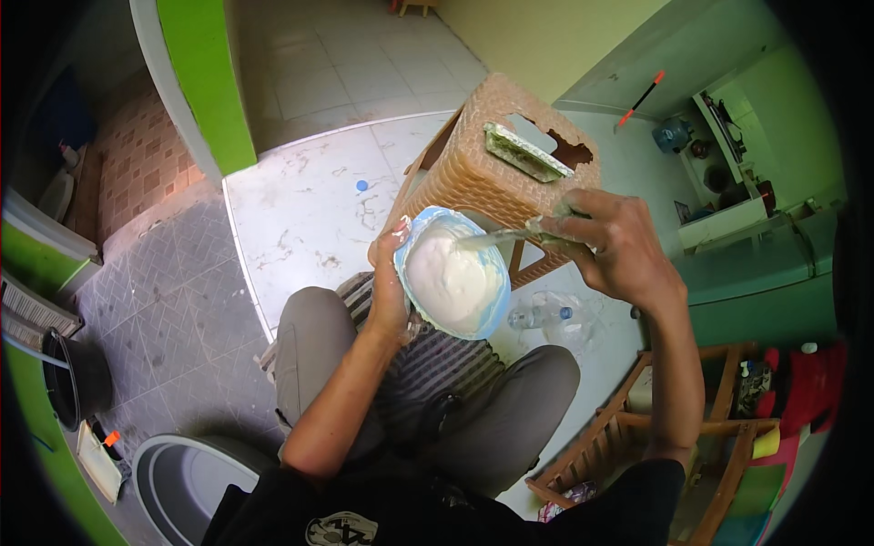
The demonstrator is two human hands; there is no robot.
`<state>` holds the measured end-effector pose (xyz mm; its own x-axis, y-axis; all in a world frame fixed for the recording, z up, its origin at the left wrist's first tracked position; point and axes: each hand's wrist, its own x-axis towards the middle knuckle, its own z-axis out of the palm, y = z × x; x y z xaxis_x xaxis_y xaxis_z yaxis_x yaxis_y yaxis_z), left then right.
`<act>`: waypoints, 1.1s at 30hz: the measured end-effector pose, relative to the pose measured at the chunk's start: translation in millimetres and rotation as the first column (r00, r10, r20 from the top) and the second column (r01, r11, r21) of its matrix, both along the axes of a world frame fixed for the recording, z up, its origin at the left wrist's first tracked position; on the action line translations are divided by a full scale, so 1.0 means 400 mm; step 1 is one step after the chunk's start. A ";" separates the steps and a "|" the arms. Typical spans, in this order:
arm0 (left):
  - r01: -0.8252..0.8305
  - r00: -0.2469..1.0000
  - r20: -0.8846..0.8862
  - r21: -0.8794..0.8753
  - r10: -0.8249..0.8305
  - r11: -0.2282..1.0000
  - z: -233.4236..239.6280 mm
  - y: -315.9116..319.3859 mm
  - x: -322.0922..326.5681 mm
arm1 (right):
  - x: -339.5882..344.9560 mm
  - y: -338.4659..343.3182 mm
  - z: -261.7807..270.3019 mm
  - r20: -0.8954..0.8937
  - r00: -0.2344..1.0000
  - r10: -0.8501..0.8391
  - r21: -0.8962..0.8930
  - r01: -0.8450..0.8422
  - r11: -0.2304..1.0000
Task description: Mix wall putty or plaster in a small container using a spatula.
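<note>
My left hand [390, 290] grips the rim of a light blue plastic bowl [500, 300], tilted towards me above my lap. Thick white paste [454, 276] fills much of the bowl and smears its inner wall. In my right hand [608, 239] is a stirring tool [491, 239], perhaps a stick or narrow spatula, coated with paste; its tip rests in the paste. Just beyond the bowl stands a tan woven-pattern plastic stool [437, 160] with a broken hole in its top. A paste-crusted flat scraper [526, 153] lies on the stool beside that hole.
Clear plastic bottles [556, 317] lie on the floor right of the bowl. A wooden rack [628, 409] stands at the lower right, a grey basin [198, 478] at the lower left. There is a blue bottle cap [362, 185] on the white tiles and a black bucket [78, 379] far left.
</note>
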<state>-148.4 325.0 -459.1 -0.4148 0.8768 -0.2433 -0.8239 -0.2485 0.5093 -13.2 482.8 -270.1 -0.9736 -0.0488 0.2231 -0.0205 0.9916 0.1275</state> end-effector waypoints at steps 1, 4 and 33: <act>-0.004 1.000 0.000 -0.002 0.004 1.000 0.003 -0.001 -0.001 | 0.010 -0.003 0.005 0.118 0.991 -0.055 -0.027 0.058 0.998; -0.028 1.000 -0.014 0.009 0.028 1.000 0.009 -0.004 -0.004 | 0.018 -0.019 0.013 0.219 0.972 -0.086 -0.062 0.102 0.993; -0.430 0.903 0.164 0.361 0.398 0.828 -0.135 0.011 0.099 | 0.074 -0.210 -0.061 0.188 0.951 -0.245 -0.285 0.291 0.913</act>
<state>-108.8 329.4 -513.3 -0.7535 0.6569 0.0252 -0.6328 -0.7352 0.2431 16.5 398.8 -294.6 -0.9630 0.2664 0.0403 0.2564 0.9520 -0.1671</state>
